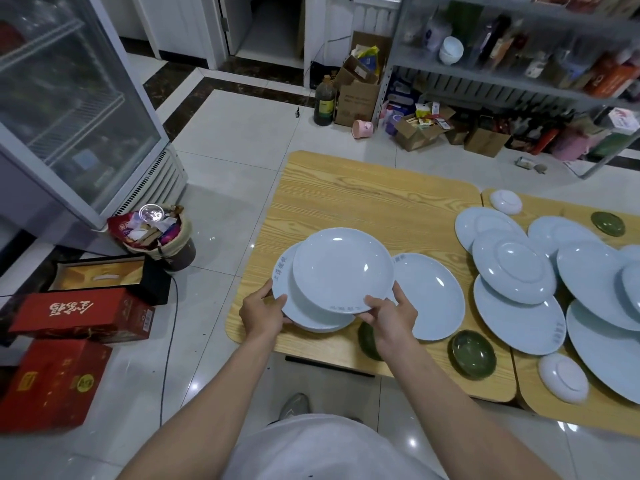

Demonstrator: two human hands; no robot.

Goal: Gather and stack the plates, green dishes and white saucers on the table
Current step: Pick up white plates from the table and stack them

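- At the counter's left end, the left hand grips the lower plate at its 8 o'clock rim.
- The top plate sits offset toward 2 o'clock on it, pinched at 5 o'clock by the right hand.
- At 3 o'clock, touching, lies the next plate, nearer the right hand; a green dish sits near the front edge.
- Bare wood at 12 o'clock offers room.

lower plate rim: blue characters, unclear | red box: gold calligraphy, unreadable
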